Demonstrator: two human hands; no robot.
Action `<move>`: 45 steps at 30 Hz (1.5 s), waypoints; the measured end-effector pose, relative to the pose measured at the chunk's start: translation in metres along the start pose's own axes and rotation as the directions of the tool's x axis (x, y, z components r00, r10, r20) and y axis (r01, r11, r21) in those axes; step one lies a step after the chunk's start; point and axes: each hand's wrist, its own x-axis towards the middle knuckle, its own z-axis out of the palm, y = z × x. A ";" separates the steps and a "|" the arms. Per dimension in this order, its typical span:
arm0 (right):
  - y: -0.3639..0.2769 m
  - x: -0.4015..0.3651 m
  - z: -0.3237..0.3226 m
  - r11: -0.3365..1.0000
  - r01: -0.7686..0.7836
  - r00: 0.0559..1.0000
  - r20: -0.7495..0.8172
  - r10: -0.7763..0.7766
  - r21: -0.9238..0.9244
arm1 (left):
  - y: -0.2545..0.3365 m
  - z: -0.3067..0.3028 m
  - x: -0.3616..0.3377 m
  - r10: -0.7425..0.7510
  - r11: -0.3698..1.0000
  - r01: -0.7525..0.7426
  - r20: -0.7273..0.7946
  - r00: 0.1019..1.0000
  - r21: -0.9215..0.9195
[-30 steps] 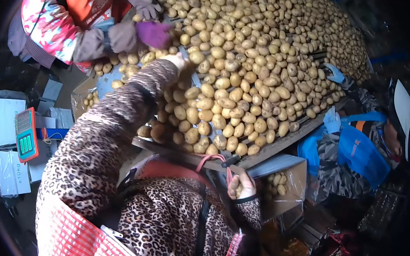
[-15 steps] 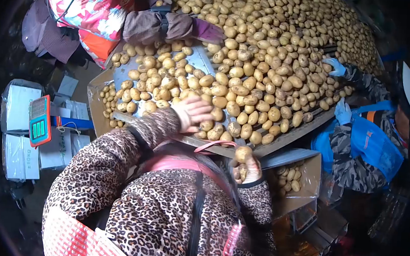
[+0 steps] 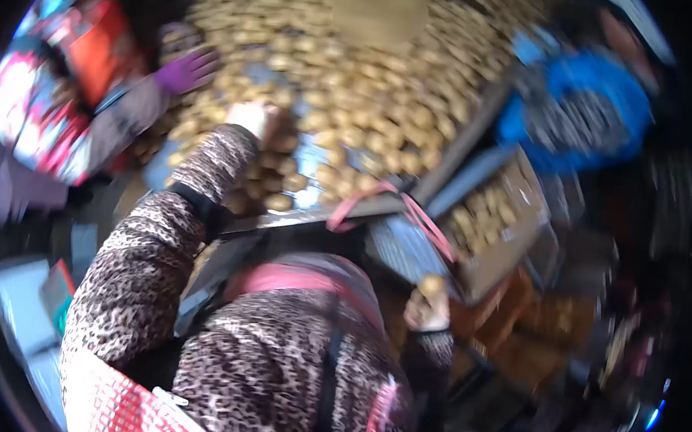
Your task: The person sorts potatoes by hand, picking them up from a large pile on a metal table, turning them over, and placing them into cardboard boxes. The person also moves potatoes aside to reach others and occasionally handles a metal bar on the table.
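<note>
My left hand (image 3: 253,118) reaches out over the pile of potatoes (image 3: 385,99) on the sorting table. It is smeared by motion, so I cannot tell how its fingers are set. Potatoes lie around and below it, with bare grey-blue table surface (image 3: 311,162) to its right. Down at the right, clear of the table's front edge, my right hand (image 3: 427,312) is closed on potatoes. One round potato (image 3: 431,285) shows at the top of that grip, and the palm side is partly hidden.
A co-worker's purple glove (image 3: 187,70) is at the pile's left side. Another person in blue (image 3: 582,112) stands at the right. A cardboard box (image 3: 510,246) holding potatoes is below the table's right edge. Pink strap (image 3: 355,203) hangs at the front edge; white boxes (image 3: 28,299) stand lower left.
The view has swung, blurring the scene. My left hand has moved left and farther over the pile. My right hand has moved away from the table edge, keeping its potatoes.
</note>
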 end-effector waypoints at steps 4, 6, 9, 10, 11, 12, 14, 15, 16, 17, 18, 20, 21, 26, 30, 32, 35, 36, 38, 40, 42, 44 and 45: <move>0.061 -0.017 -0.014 0.824 0.357 0.809 -0.295 -0.508 -0.440 | 0.024 0.053 0.084 0.075 0.991 -0.056 0.149 0.986 -0.125; 0.065 -0.075 -0.027 0.955 0.292 0.892 -0.343 -0.293 -0.057 | 0.015 0.089 0.108 0.059 0.981 -0.038 0.103 0.993 -0.193; 0.097 -0.100 -0.029 0.819 0.570 0.632 -0.674 -0.383 0.069 | -0.020 0.131 0.126 0.027 0.860 0.004 0.054 0.998 -0.510; 0.101 -0.109 -0.037 0.779 0.625 0.562 -0.726 -0.396 0.058 | -0.026 0.137 0.124 0.016 0.725 0.023 0.051 0.999 -0.688; 0.102 -0.127 -0.059 0.781 0.625 0.529 -0.739 -0.418 0.006 | -0.023 0.140 0.119 0.012 0.518 0.057 0.074 0.997 -0.853; 0.101 -0.144 -0.075 0.784 0.620 0.499 -0.747 -0.439 -0.047 | -0.015 0.137 0.106 0.019 0.298 0.096 0.106 0.994 -0.950; 0.086 -0.157 -0.092 0.731 0.677 0.353 -0.833 -0.425 -0.086 | 0.066 0.059 0.042 0.024 -0.029 0.239 0.238 0.971 -0.971; 0.075 -0.159 -0.093 0.656 0.751 0.287 -0.858 -0.425 -0.074 | 0.082 0.059 0.035 0.078 -0.118 0.310 0.302 0.950 -0.943; 0.075 -0.156 -0.086 0.679 0.733 0.351 -0.840 -0.415 -0.029 | 0.094 0.052 0.031 0.376 -0.332 0.443 0.314 0.872 -0.833; 0.073 -0.149 -0.072 0.705 0.709 0.415 -0.816 -0.402 0.013 | 0.130 0.021 -0.003 0.289 -0.350 0.410 0.320 0.902 -0.842; 0.070 -0.138 -0.057 0.734 0.677 0.481 -0.786 -0.388 0.052 | 0.155 -0.005 -0.029 0.428 -0.386 0.443 0.269 0.863 -0.809; 0.072 -0.108 -0.021 0.889 0.455 0.770 -0.525 -0.362 0.054 | 0.192 -0.019 -0.061 0.620 -0.468 0.463 0.093 0.779 -0.753; 0.067 -0.084 0.003 0.944 0.331 0.796 -0.541 -0.271 0.013 | 0.207 -0.010 -0.068 0.661 -0.534 0.435 -0.037 0.750 -0.725; 0.062 -0.002 0.052 0.978 0.112 0.974 0.174 -0.143 0.177 | 0.234 -0.068 -0.126 0.721 -0.010 -0.474 -0.335 0.607 -0.881; 0.021 -0.005 0.070 0.950 0.107 0.985 -0.162 -0.060 0.295 | 0.198 -0.044 -0.102 0.538 -0.031 -0.198 -0.183 0.823 -0.980; 0.000 -0.004 0.038 0.926 0.143 0.989 -0.089 -0.119 0.349 | 0.170 -0.016 -0.096 0.447 -0.416 0.164 -0.043 0.893 -0.895; -0.062 -0.011 0.039 0.889 0.259 0.959 -0.207 -0.191 0.377 | 0.129 0.019 -0.101 0.358 -0.112 0.088 0.042 0.933 -0.990; -0.092 -0.009 0.046 0.877 0.384 0.906 -0.303 -0.297 0.288 | 0.123 0.019 -0.106 0.347 -0.036 0.068 0.051 0.936 -0.997; -0.161 0.007 0.056 0.727 0.645 0.731 -0.468 -0.497 0.236 | 0.125 0.043 -0.117 0.209 -0.180 0.152 0.114 0.971 -0.972; -0.236 0.022 0.044 0.628 0.756 0.636 -0.434 -0.638 0.184 | 0.126 0.028 -0.117 0.185 0.262 0.054 0.105 0.977 -0.964; -0.286 0.044 0.029 0.599 0.785 0.603 -0.409 -0.685 0.156 | 0.119 0.032 -0.116 0.287 0.518 -0.246 -0.104 0.952 -0.819; -0.312 0.074 0.019 0.608 0.783 0.605 -0.390 -0.694 0.133 | 0.133 0.022 -0.118 0.112 0.430 -0.007 0.046 0.993 -0.903; -0.312 0.090 0.019 0.644 0.759 0.628 -0.373 -0.683 0.099 | 0.141 0.012 -0.117 0.052 0.400 0.070 0.099 0.994 -0.914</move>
